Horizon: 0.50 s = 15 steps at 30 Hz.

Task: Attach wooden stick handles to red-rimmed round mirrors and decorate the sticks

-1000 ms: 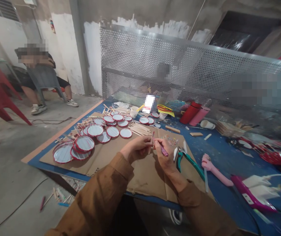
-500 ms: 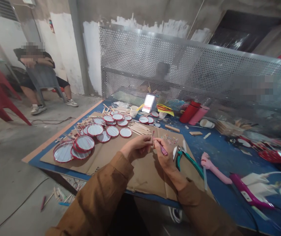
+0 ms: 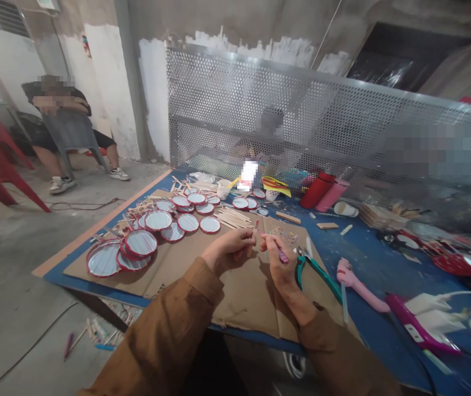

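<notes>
Over the cardboard (image 3: 244,300), my left hand (image 3: 233,247) pinches a small thin stick (image 3: 256,228) with a reddish tip, held upright. Just right of it, my right hand (image 3: 279,261) is closed around a purple tool (image 3: 281,255); the tool's far end is too small to make out. A slight gap parts the two hands. Beyond them lie a bundle of wooden sticks (image 3: 233,217) and a scatter of small coloured bits (image 3: 287,235). Green-handled pliers (image 3: 322,278) rest beside my right wrist. Red-rimmed round mirrors (image 3: 140,242) are piled to the left.
On the blue table (image 3: 367,280) are a pink glue gun (image 3: 361,286), a purple power strip (image 3: 419,324), red and pink bottles (image 3: 317,190) and paper cups. A perforated metal screen (image 3: 227,93) stands behind. A person (image 3: 64,115) sits on a grey chair at the left.
My right hand has moved slightly right, away from my left hand, with the purple tool still in it. My left hand keeps its pinch on the small stick.
</notes>
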Motion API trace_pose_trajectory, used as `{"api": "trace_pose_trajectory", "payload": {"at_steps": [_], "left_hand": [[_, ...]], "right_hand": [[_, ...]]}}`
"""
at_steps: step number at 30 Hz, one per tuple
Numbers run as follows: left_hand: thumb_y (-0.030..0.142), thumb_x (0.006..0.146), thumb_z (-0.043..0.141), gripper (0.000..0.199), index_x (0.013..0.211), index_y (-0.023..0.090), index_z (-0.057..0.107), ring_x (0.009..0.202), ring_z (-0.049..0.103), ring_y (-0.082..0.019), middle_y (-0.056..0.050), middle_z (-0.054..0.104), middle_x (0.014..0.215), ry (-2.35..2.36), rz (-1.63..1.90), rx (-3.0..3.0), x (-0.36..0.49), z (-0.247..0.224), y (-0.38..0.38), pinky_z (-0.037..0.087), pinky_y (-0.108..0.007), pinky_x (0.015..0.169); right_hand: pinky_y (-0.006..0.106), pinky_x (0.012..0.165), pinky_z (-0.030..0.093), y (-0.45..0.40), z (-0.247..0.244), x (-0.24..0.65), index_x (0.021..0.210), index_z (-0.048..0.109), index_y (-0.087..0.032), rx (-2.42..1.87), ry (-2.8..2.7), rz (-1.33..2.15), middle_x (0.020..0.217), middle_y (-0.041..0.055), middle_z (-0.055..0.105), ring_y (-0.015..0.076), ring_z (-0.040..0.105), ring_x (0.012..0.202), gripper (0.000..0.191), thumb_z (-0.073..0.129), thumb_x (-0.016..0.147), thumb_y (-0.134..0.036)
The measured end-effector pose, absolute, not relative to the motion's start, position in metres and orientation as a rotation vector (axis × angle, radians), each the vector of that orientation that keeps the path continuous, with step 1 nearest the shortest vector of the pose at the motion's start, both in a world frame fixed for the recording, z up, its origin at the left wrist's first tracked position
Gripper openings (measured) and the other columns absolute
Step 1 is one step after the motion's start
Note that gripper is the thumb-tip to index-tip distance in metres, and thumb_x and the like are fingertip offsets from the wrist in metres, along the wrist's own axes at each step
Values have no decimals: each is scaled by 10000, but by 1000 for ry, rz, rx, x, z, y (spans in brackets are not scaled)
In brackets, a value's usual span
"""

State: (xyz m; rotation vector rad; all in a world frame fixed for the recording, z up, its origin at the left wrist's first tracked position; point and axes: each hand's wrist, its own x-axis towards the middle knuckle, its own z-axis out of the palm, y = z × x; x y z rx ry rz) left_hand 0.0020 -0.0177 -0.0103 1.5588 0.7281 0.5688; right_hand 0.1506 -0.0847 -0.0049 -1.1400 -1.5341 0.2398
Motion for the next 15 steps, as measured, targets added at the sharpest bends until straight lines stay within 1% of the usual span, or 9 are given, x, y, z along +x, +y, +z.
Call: {"api": "trace_pose_trajectory", "payload": {"at_steps": [5,8,15], "left_hand": [[333,921,504,170,896,169,543,347,396,-49,60,474,501,715,580,1544,1,-12,-18,263,-166,372],[321,919,508,166,889,164,553,344,396,-52,55,484,497,710,574,1566,1,-13,-16,263,-171,370],[310,941,492,186,843,160,541,328,388,-52,56,485,483,786,550,1563,3,-14,-16,265,-170,363]], "right_hand": [[308,672,511,-85,-6,148,916,662,-209,-1142,-1521,233,754,21,677,168,622,667,267,484,942,-406],[302,677,507,-84,-9,149,969,650,-205,-1147,-1498,233,778,22,677,168,626,691,250,495,940,-400],[301,709,495,-87,-4,149,898,647,-207,-1159,-1580,159,738,15,664,167,611,692,253,491,947,-400]]}}
